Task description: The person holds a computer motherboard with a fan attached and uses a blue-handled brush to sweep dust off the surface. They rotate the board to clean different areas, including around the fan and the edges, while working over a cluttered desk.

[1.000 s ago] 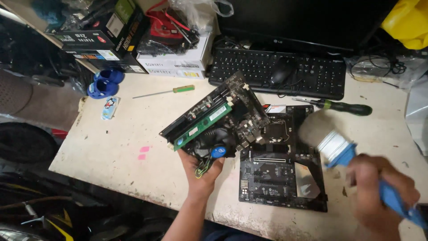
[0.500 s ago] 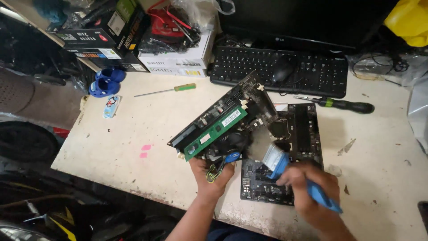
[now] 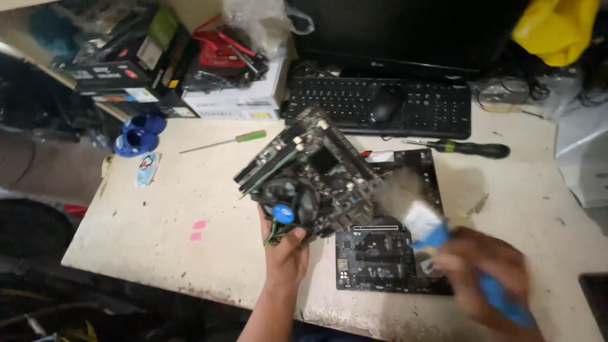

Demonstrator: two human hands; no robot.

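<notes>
Your left hand (image 3: 286, 253) grips the lower edge of a motherboard (image 3: 310, 177), thumb up on the board face beside the round cooler fan (image 3: 283, 202) w/ its blue centre, fingers wrapped underneath. The board is lifted off the bench and tilted, its far corner pointing toward the keyboard (image 3: 405, 104); a green-edged memory stick (image 3: 269, 158) runs along its upper left side. Your right hand (image 3: 487, 275) is closed round the blue handle of a paint brush (image 3: 430, 228), motion-blurred, so exact finger placement can't be made out, but it's a full fist-type grip. The pale bristles are at the right edge of the lifted board, approx. where it overlaps a second motherboard (image 3: 386, 259); can't tell if the bristles actually touch. That 2nd board lies flat on the worn cream bench top (image 3: 190, 190), partly under the held one and under your right hand. Just behind it, a black-handled screwdriver (image 3: 468, 149) w/ a green band lies parallel to the keyboard. A mouse (image 3: 386, 104) sits on top of the keyboard, in front of a dark monitor (image 3: 411, 31). Further left, a thin screwdriver w/ green handle (image 3: 225, 141) lies on the bench, well apart from both hands. At the left bench edge: a blue roundish item (image 3: 139, 133) and a small flat packet (image 3: 147, 169). Stacked boxes (image 3: 190, 82) fill the back left; yellow bag (image 3: 557, 28) at top right.
</notes>
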